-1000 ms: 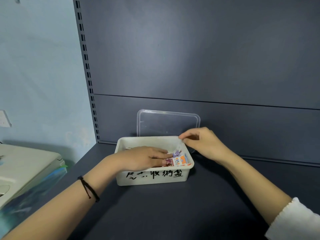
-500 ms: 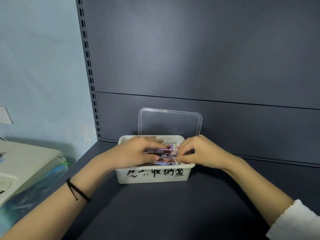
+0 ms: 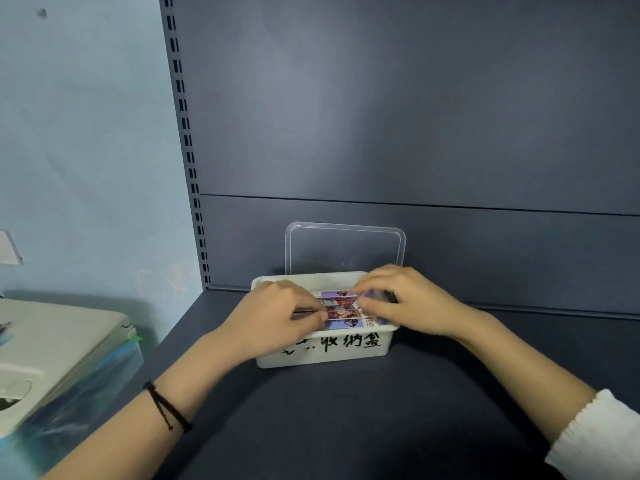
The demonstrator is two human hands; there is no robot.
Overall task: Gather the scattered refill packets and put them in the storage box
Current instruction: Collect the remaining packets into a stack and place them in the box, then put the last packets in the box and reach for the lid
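Shelf (image 3: 346, 420) carries the white storage box (image 3: 332, 359); over its open top the left grip (image 3: 273, 317) and right grip (image 3: 412, 299) each pinch one end of the stacked refill packets (image 3: 341, 308). Best, I judge, to lower them level and square the ends before letting go. They lie flat, printed faces up, long axis left to right along the box.

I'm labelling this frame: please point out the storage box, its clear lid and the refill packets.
storage box (image 3: 332, 357): head view, front wall below the writing.
clear lid (image 3: 344, 247): head view, middle of its transparent panel.
refill packets (image 3: 341, 307): head view, printed top face inside the box.
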